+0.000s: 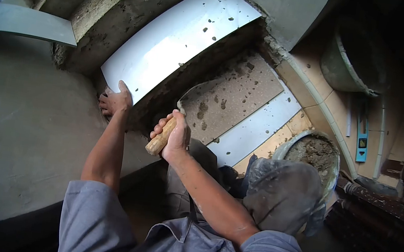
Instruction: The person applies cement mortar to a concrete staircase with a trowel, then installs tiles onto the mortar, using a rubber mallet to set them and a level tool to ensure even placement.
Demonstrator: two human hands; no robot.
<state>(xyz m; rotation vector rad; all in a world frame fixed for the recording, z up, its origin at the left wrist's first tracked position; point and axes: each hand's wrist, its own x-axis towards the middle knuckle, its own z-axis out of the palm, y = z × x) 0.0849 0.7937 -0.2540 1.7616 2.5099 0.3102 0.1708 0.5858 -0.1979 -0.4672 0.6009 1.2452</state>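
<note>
Fingers of your left hand grip the lower corner of the white tile on the stair riser, while your right hand, just right of that corner, closes around a wooden trowel handle.

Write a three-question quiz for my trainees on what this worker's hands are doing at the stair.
1. True or false: the left hand holds a corner of the white tile that lies on the step.
2. The right hand is closed on: a) a hammer, b) a wooden-handled trowel, c) a paintbrush.
3. Short answer: what grey material fills the bucket on the person's right?

Key: 1 true. 2 b. 3 mortar.
</note>
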